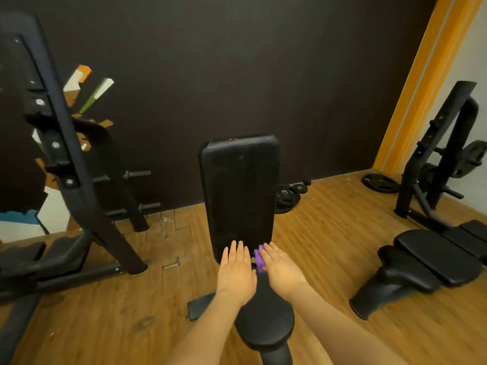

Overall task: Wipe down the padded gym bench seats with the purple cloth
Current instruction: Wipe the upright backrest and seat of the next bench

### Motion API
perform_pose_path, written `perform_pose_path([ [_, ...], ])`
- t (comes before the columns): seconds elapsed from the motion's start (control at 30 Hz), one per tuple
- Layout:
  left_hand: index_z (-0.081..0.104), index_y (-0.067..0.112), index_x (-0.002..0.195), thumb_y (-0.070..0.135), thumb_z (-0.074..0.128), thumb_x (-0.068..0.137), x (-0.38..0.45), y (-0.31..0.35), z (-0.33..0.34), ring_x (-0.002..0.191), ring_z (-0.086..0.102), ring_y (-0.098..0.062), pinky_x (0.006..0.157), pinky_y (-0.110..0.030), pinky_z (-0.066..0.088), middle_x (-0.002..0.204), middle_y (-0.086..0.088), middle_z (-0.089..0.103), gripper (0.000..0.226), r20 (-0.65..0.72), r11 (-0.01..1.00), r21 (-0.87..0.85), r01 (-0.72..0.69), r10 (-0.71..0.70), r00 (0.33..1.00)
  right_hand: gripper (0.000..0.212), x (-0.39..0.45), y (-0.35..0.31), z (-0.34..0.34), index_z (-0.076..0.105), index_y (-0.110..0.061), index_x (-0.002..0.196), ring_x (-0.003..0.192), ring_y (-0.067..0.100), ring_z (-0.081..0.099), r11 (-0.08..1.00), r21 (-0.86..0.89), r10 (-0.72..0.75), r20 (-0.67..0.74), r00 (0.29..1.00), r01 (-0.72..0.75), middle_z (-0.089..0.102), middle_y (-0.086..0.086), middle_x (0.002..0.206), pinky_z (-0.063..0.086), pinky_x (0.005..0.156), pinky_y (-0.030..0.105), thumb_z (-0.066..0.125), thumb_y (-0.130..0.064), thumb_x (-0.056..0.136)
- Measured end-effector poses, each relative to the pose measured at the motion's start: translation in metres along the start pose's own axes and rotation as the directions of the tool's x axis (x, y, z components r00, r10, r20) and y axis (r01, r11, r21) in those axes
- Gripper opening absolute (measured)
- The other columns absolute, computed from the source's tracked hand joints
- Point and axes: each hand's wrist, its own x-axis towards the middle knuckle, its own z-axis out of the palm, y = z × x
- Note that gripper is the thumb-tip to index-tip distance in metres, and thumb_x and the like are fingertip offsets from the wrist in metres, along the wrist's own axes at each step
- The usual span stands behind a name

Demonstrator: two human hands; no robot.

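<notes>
A black padded bench stands in front of me, its long back pad running away toward the dark wall and its small seat pad nearest me. My left hand lies flat with straight fingers on the near end of the back pad. Beside it, my right hand presses the purple cloth against the pad; only a small fold of cloth shows at the hand's left edge.
A black rack with pegs and its bench stand at left. Another padded bench and rack are at right. Weight plates lie on the wooden floor by the wall, one more plate at far right.
</notes>
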Motion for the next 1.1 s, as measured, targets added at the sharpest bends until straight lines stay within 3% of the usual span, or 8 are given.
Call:
perform_pose_path([
  [0.23, 0.008, 0.006, 0.152, 0.036, 0.031, 0.103, 0.152, -0.042, -0.054, 0.148, -0.002, -0.028, 0.118, -0.042, -0.001, 0.16, -0.013, 0.002, 0.062, -0.171, 0.996, -0.002, -0.092, 0.09, 0.981, 0.071, 0.136, 0.036, -0.06, 0.012, -0.014, 0.15, 0.145, 0.019, 0.006, 0.994, 0.037, 0.11, -0.1, 0.989, -0.107, 0.012, 0.004, 0.157, 0.01, 0.118, 0.033, 0.052, -0.007, 0.092],
  [0.4, 0.007, 0.008, 0.152, 0.036, 0.034, 0.102, 0.212, -0.083, -0.103, 0.148, -0.004, -0.027, 0.119, -0.041, 0.0, 0.16, -0.012, 0.0, 0.064, -0.339, 0.998, -0.041, -0.056, 0.039, 0.94, 0.078, 0.206, 0.046, -0.116, 0.011, -0.016, 0.15, 0.145, 0.018, 0.007, 0.992, 0.041, 0.123, -0.228, 0.966, -0.117, 0.012, 0.002, 0.157, 0.01, 0.116, 0.033, 0.057, -0.006, 0.088],
  [0.63, 0.003, 0.005, 0.152, 0.037, 0.039, 0.101, 0.244, -0.128, -0.114, 0.148, -0.002, -0.027, 0.12, -0.041, 0.006, 0.16, -0.013, -0.001, 0.07, -0.273, 0.968, -0.187, 0.169, -0.216, 0.937, 0.075, 0.291, 0.022, -0.181, 0.014, -0.015, 0.149, 0.144, 0.019, 0.011, 0.994, -0.018, -0.107, -0.303, 0.947, 0.106, 0.017, 0.003, 0.156, 0.01, 0.116, 0.032, 0.057, -0.006, 0.089],
  [0.77, 0.001, 0.008, 0.152, 0.034, 0.041, 0.1, 0.251, -0.134, -0.103, 0.148, -0.003, -0.023, 0.121, -0.039, 0.007, 0.161, -0.01, -0.003, 0.07, -0.267, 0.956, -0.242, 0.166, -0.23, 0.936, 0.068, 0.336, 0.008, -0.193, 0.03, -0.014, 0.145, 0.14, 0.019, 0.024, 0.98, -0.008, -0.196, -0.148, 0.969, 0.197, 0.029, 0.004, 0.151, 0.018, 0.114, 0.032, 0.061, -0.003, 0.085],
  [0.87, 0.001, 0.01, 0.153, 0.033, 0.039, 0.101, 0.256, -0.137, -0.099, 0.148, -0.004, -0.021, 0.121, -0.038, 0.006, 0.161, -0.007, -0.002, 0.068, -0.299, 0.933, -0.291, 0.211, -0.298, 0.906, 0.053, 0.359, -0.007, -0.188, 0.048, -0.015, 0.133, 0.128, 0.02, 0.043, 0.963, 0.023, -0.267, -0.009, 0.964, 0.267, 0.043, 0.002, 0.142, 0.033, 0.107, 0.031, 0.064, -0.004, 0.084],
  [0.93, 0.002, 0.011, 0.153, 0.034, 0.037, 0.101, 0.259, -0.14, -0.097, 0.148, -0.004, -0.02, 0.121, -0.036, 0.005, 0.161, -0.007, -0.001, 0.067, -0.309, 0.912, -0.316, 0.264, -0.361, 0.88, 0.044, 0.362, -0.006, -0.179, 0.053, -0.016, 0.128, 0.121, 0.018, 0.049, 0.932, 0.109, -0.336, -0.104, 0.936, 0.347, 0.05, -0.001, 0.133, 0.04, 0.101, 0.028, 0.061, -0.006, 0.086],
  [1.1, 0.007, 0.011, 0.153, 0.034, 0.033, 0.102, 0.275, -0.123, -0.089, 0.148, 0.001, -0.018, 0.118, -0.03, 0.003, 0.161, -0.005, 0.006, 0.062, -0.371, 0.871, -0.346, 0.349, -0.469, 0.802, 0.057, 0.37, 0.029, -0.161, 0.035, -0.021, 0.143, 0.133, 0.013, 0.038, 0.827, 0.166, -0.499, -0.223, 0.838, 0.537, 0.04, -0.004, 0.146, 0.029, 0.108, 0.027, 0.058, -0.029, 0.091],
])
